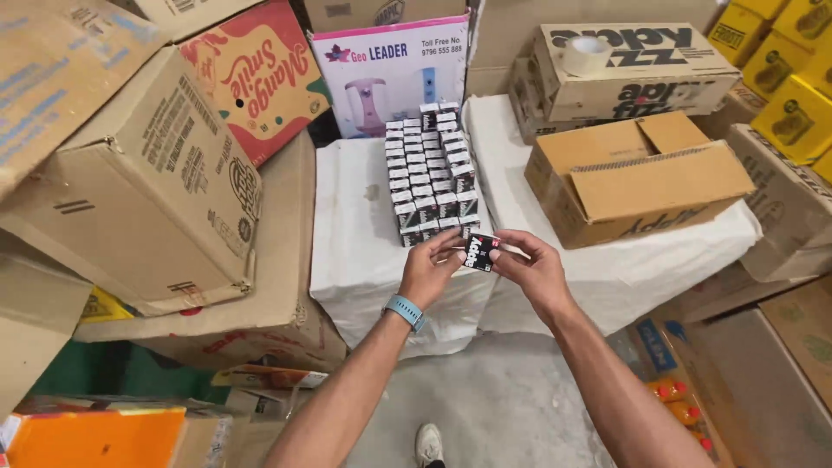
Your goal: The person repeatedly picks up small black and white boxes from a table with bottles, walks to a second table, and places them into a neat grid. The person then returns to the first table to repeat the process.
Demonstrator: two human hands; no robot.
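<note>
Both my hands hold one small black carton (479, 251) with white and red print, just in front of a white cloth-covered surface (355, 243). My left hand (431, 270), with a blue band on the wrist, grips the carton's left side. My right hand (530, 264) pinches its right side. Right behind the carton, several matching small black-and-white cartons (429, 173) stand packed in rows on the white cloth.
An open brown cardboard box (637, 178) sits on the cloth to the right. Large cardboard boxes (147, 182) lean at the left. A tape roll (587, 54) lies on a box at the back. Yellow boxes (793, 78) stack at far right. My shoe (429, 444) shows on the grey floor.
</note>
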